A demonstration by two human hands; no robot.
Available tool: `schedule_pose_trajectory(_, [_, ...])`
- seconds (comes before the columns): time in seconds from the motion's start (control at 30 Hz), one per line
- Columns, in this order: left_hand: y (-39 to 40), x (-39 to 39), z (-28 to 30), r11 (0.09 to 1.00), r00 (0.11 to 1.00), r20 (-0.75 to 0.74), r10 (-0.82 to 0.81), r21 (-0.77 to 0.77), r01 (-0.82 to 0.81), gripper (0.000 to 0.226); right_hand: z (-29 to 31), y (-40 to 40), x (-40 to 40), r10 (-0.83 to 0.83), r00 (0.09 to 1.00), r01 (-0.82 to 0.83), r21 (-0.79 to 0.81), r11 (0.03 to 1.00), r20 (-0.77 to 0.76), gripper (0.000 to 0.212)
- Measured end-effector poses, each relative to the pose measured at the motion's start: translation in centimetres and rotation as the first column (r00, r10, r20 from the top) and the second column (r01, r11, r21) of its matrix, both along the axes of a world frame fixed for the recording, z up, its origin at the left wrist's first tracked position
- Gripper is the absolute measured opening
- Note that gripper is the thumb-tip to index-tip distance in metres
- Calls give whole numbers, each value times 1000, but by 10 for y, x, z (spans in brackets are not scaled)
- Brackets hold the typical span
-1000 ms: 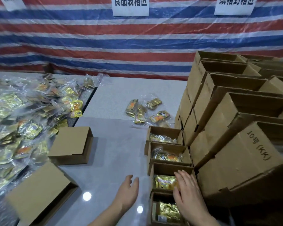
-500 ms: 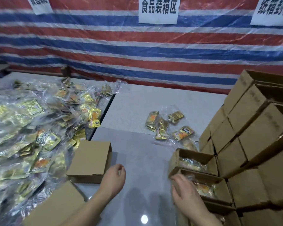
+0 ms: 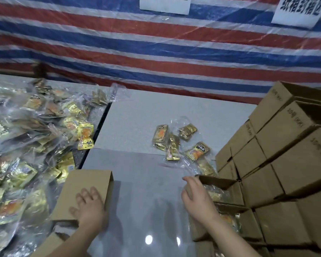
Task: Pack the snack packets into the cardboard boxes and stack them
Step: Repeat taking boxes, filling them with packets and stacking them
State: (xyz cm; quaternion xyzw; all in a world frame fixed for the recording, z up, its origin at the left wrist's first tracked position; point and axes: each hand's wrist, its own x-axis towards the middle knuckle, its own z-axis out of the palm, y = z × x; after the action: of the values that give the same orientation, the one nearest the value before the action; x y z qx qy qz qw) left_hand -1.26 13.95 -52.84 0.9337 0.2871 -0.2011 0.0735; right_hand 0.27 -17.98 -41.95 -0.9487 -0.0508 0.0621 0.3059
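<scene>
My left hand [image 3: 90, 207] lies flat, fingers spread, on a small cardboard box [image 3: 82, 184] that sits on its side at the left of the grey table [image 3: 146, 182]. My right hand [image 3: 196, 197] touches the near corner of an open box [image 3: 224, 184] with a gold packet inside; I cannot tell whether its fingers curl around the edge. More open filled boxes [image 3: 235, 223] line up below it. A clear bag of gold snack packets [image 3: 178, 143] lies mid-table.
A large heap of bagged gold snack packets [image 3: 26, 145] covers the left side. A tall stack of closed cardboard boxes [image 3: 285, 164] fills the right. Another box [image 3: 50, 245] lies at the bottom left. A striped tarp [image 3: 156, 52] with white signs hangs behind.
The camera has tilted up and left. My left hand moved left onto the small box. My right hand moved up the row of open boxes to the farthest one.
</scene>
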Motion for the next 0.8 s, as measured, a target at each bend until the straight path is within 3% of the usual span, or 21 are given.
schedule_pose_trajectory(0.17, [-1,1,25,996,996,23,-89,32,88,75,1,0,21,-3,1000,3,23,1000,4,40])
schedule_pose_trajectory(0.3, [9,10,72,983,926,360,-111,-98,156,45,6,3,36,-2,1000,1,35,999,29,40])
schedule_pose_trajectory(0.43, [-7,22,120,924,840,531,-108,-259,282,21,24,11,56,-6,996,-4,110,994,92,44])
schedule_pose_trajectory(0.63, [-60,48,138,779,824,541,-170,-439,449,19,46,13,72,26,997,-11,200,980,-73,67])
schedule_pose_trajectory(0.8, [-91,66,125,694,821,498,-281,-485,532,20,29,3,65,109,982,-108,16,994,-151,68])
